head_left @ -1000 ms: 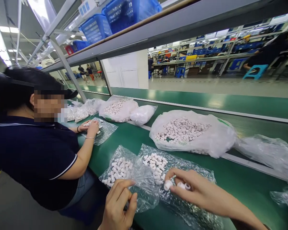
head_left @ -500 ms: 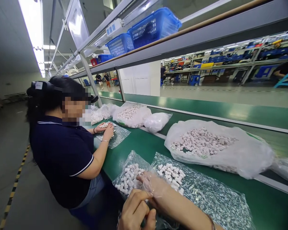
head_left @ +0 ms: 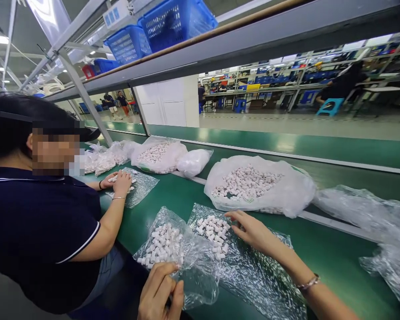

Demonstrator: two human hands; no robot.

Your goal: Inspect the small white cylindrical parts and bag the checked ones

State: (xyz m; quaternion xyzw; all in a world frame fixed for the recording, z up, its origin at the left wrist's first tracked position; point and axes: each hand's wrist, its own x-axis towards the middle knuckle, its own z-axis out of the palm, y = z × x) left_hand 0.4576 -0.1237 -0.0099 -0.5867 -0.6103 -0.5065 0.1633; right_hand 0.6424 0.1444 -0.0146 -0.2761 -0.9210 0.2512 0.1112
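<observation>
Left hand (head_left: 160, 292): near, centre; fingers curled at the edge of the small bag (head_left: 200, 291); whether they pinch the film, cannot tell.

Right hand (head_left: 255, 232): open, palm down, thumb apart from the fingers; above the clear sheet (head_left: 253, 275), fingertips just beside the right side of the loose parts (head_left: 214, 231). Bracelet (head_left: 308, 282) at the wrist.

Small bag: clear film, lying on the green table (head_left: 330, 242); bagged parts (head_left: 163, 244), short white cylinders, heaped in its left portion.

Loose parts: same white kind, in a pile on the left end of the clear sheet, right of the bagged parts.

Large bag (head_left: 296, 186): translucent, beyond the clear sheet; many white parts showing through or in its opening.

Further bags, far left: white pouch (head_left: 195, 162), then the second large bag (head_left: 176, 155) with white parts, then a cluster of bags (head_left: 103, 160).

Crumpled film (head_left: 363, 209): right side of the table.

Co-worker (head_left: 43, 226): left, dark shirt and cap; hands together at white parts over another clear sheet (head_left: 143, 184).

Blue baskets (head_left: 176, 22): on the shelf (head_left: 200, 58) above.
</observation>
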